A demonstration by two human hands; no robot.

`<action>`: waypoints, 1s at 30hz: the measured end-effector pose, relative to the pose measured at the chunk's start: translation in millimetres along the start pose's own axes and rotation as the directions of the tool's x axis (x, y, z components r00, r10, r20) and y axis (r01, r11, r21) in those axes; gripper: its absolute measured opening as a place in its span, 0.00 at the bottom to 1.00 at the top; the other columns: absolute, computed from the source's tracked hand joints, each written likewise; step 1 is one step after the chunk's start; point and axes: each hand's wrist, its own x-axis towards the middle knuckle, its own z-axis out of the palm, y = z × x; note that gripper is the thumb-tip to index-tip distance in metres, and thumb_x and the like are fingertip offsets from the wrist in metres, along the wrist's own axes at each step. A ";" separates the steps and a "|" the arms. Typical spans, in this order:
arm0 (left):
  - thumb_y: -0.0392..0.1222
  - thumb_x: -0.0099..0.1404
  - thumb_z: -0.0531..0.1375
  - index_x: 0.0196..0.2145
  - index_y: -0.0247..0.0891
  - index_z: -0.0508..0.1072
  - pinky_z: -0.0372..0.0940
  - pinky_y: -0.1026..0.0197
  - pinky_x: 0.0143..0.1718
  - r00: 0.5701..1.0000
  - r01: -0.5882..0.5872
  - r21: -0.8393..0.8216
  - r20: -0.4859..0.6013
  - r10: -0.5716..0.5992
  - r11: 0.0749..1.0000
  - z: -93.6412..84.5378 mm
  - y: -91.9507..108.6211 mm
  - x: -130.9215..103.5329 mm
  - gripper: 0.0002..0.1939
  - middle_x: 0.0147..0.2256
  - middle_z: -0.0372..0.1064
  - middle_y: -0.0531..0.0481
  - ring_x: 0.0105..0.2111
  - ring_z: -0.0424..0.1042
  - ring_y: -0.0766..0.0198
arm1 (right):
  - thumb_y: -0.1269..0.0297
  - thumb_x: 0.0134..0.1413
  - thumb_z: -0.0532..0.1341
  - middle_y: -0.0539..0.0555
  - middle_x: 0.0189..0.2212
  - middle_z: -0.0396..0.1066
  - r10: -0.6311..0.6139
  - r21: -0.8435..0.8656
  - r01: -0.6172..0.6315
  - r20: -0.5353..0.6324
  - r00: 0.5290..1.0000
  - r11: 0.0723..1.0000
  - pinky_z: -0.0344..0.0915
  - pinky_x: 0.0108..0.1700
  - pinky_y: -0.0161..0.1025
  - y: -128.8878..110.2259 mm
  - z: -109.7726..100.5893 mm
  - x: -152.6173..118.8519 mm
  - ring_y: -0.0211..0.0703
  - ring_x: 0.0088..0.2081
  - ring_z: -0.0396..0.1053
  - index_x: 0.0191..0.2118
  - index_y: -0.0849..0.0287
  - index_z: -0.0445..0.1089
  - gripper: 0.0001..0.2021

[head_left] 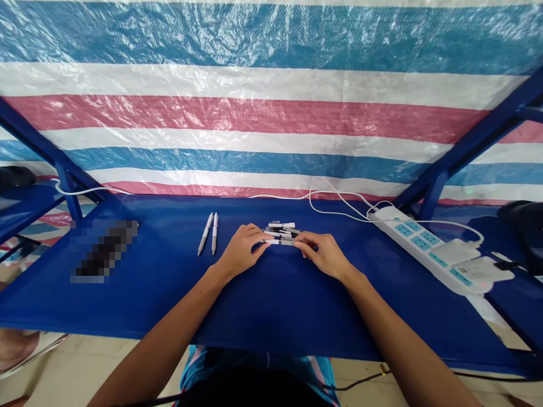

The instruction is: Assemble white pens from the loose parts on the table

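Observation:
Between my two hands a white pen [280, 242] lies level, sideways to me. My left hand [241, 249] pinches its left end between thumb and fingers. At the other end, my right hand [324, 251] has its thumb and fingers closed on the pen too. Just behind it sits a small heap of pens [280, 226], white and dark, partly hidden by my fingers. Left of my left hand, two white and grey pens rest side by side on the blue table: one slightly tilted pen [205, 234] and one straighter pen [215, 234].
A white power strip [424, 243] with chargers plugged in lies at the right, its white cable [339, 195] looping along the back edge. A blurred-out dark object [106, 249] is on the left of the blue table [169, 305]. Striped sheeting [254, 113] hangs behind, between blue metal posts [462, 141].

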 end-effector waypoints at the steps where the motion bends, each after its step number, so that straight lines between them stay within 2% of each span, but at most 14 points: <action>1: 0.39 0.75 0.57 0.45 0.37 0.80 0.67 0.55 0.46 1.000 0.001 0.004 0.001 -0.001 1.000 -0.5 -0.1 0.0 0.11 0.39 0.81 0.45 0.41 0.75 0.57 | 0.37 0.66 0.54 0.51 0.20 0.70 0.006 0.000 -0.006 0.005 1.000 1.000 0.63 0.28 0.37 -0.4 0.5 0.1 0.42 0.21 0.68 0.33 0.57 0.74 0.27; 7: 0.40 0.76 0.56 0.45 0.37 0.80 0.67 0.55 0.45 1.000 -0.007 0.009 -0.001 0.007 1.000 -3.0 1.1 0.4 0.12 0.38 0.80 0.45 0.41 0.75 0.57 | 0.37 0.69 0.50 0.51 0.19 0.69 0.029 -0.027 -0.028 0.042 0.999 0.999 0.59 0.26 0.35 -4.3 3.5 1.7 0.38 0.20 0.63 0.29 0.57 0.73 0.30; 11: 0.40 0.76 0.56 0.46 0.38 0.80 0.67 0.55 0.46 1.000 0.001 0.005 0.011 -0.001 1.000 -2.4 0.6 0.1 0.12 0.38 0.80 0.45 0.41 0.75 0.57 | 0.37 0.68 0.50 0.51 0.19 0.68 0.039 -0.029 -0.038 0.038 0.999 0.999 0.58 0.26 0.36 -4.4 4.2 2.7 0.39 0.20 0.62 0.27 0.57 0.73 0.31; 13: 0.40 0.76 0.57 0.46 0.38 0.80 0.67 0.54 0.47 1.000 0.006 -0.002 0.014 -0.006 1.000 -2.0 0.4 -0.2 0.12 0.38 0.81 0.45 0.41 0.75 0.57 | 0.36 0.66 0.52 0.51 0.19 0.68 0.035 -0.020 -0.035 0.020 0.999 0.999 0.58 0.26 0.36 -3.7 4.0 2.8 0.39 0.21 0.63 0.28 0.57 0.73 0.30; 17: 0.41 0.76 0.57 0.46 0.38 0.80 0.67 0.53 0.48 1.000 0.008 -0.021 0.016 -0.008 1.000 -1.0 0.5 -0.9 0.12 0.39 0.81 0.45 0.41 0.75 0.56 | 0.37 0.59 0.61 0.49 0.21 0.69 0.008 -0.005 -0.008 -0.047 0.999 1.000 0.59 0.26 0.36 -2.5 4.6 1.5 0.39 0.21 0.62 0.35 0.57 0.75 0.24; 20: 0.40 0.75 0.57 0.45 0.38 0.80 0.67 0.53 0.47 1.000 0.025 -0.029 0.020 -0.024 0.999 -0.1 -0.2 -1.7 0.12 0.39 0.81 0.45 0.41 0.75 0.56 | 0.40 0.58 0.63 0.48 0.20 0.67 -0.020 -0.008 0.019 -0.084 0.996 1.000 0.58 0.25 0.35 -2.4 7.2 0.6 0.38 0.20 0.60 0.35 0.56 0.75 0.21; 26: 0.40 0.75 0.57 0.44 0.38 0.80 0.67 0.53 0.47 1.000 0.031 -0.039 -0.002 -0.031 0.999 -0.5 -3.8 -4.0 0.11 0.39 0.82 0.45 0.41 0.76 0.57 | 0.39 0.61 0.60 0.48 0.19 0.65 -0.028 -0.004 0.027 -0.099 0.995 1.000 0.58 0.25 0.35 -3.0 13.0 2.6 0.38 0.20 0.59 0.34 0.57 0.75 0.23; 30: 0.39 0.75 0.58 0.44 0.37 0.80 0.67 0.54 0.46 1.000 0.021 -0.042 -0.009 -0.022 0.999 -0.3 -4.0 -4.3 0.10 0.39 0.81 0.45 0.41 0.76 0.57 | 0.38 0.64 0.57 0.50 0.19 0.67 -0.017 -0.002 0.017 -0.075 0.997 1.000 0.59 0.26 0.37 -3.0 13.2 4.4 0.40 0.20 0.62 0.30 0.57 0.74 0.26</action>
